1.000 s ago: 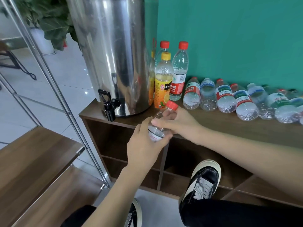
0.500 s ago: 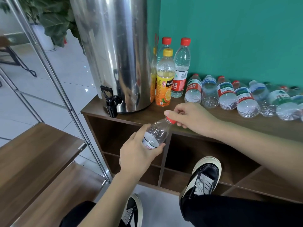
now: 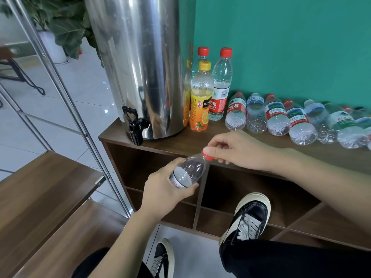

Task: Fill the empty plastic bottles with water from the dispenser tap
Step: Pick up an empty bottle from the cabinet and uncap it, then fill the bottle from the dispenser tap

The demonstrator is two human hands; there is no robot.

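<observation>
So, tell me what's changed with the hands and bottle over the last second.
The right hand slid from the bottle's neck up to its red cap, which its fingers now pinch. The bottle tilted a little flatter. The left hand still grips the body; dispenser tap untouched.

I count one steel dispenser (image 3: 138, 63) with one black tap (image 3: 135, 125). Four capped bottles (image 3: 220, 83) stand beside it, two of them orange. About eight empties (image 3: 235, 114) lie in a row. One bottle (image 3: 187, 170) sits in my two hands.
</observation>
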